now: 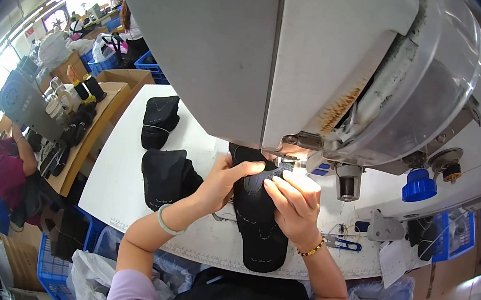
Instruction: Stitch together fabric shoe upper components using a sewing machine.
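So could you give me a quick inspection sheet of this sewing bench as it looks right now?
Surface: white table, ruler markings along its front edge.
Job's things: black fabric piece with pale stitch lines, fed under the grey sewing machine.
Clutter: two stacks of black pieces; blue-handled snips.
Hands: left hand and right hand both press on the fabric piece, near the needle.
Cables: nothing seen.
Surroundings: blue crates, cardboard boxes, another person seated at the left.
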Demonstrator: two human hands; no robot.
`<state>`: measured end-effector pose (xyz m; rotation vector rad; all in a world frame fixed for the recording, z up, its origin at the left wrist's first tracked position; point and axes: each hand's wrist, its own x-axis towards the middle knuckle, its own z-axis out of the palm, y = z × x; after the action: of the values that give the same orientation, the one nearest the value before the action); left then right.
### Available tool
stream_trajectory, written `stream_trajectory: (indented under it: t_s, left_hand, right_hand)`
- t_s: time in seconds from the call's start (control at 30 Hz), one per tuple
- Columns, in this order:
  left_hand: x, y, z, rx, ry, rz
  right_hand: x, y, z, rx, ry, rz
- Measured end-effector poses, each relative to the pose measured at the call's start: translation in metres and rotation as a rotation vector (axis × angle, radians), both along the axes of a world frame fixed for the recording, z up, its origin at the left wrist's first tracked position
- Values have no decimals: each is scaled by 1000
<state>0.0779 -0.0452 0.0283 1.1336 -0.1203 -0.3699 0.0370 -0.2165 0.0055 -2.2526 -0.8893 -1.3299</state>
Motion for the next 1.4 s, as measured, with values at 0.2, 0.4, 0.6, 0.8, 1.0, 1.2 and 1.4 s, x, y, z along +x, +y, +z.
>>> stream_trajectory:
  t_s: [0.2, 0.4, 0.6, 0.8, 1.0, 1.2, 1.4]
  left_hand:
    - [-3, -1, -7, -116, 37, 7]
    - [-15, -7, -8, -247, 78, 52]
    - [-24, -17, -20, -223, -108, 76]
    - [-37, -26, -3, 90, -293, 155]
    - [-29, -23, 2, 186, -375, 131]
    - [-14, -15, 3, 224, -311, 86]
    - [-1, -13, -2, 21, -173, 87]
  right_hand:
    - [-1, 2, 1, 48, 31, 40]
    - [-3, -9, -10, 30, 56, 35]
    - [8, -24, -1, 149, 82, 119]
    - [12, -40, -6, 327, 335, 178]
    - [13, -49, -10, 234, 346, 238]
    - [14, -49, -12, 227, 320, 170]
    - [10, -38, -3, 155, 248, 140]
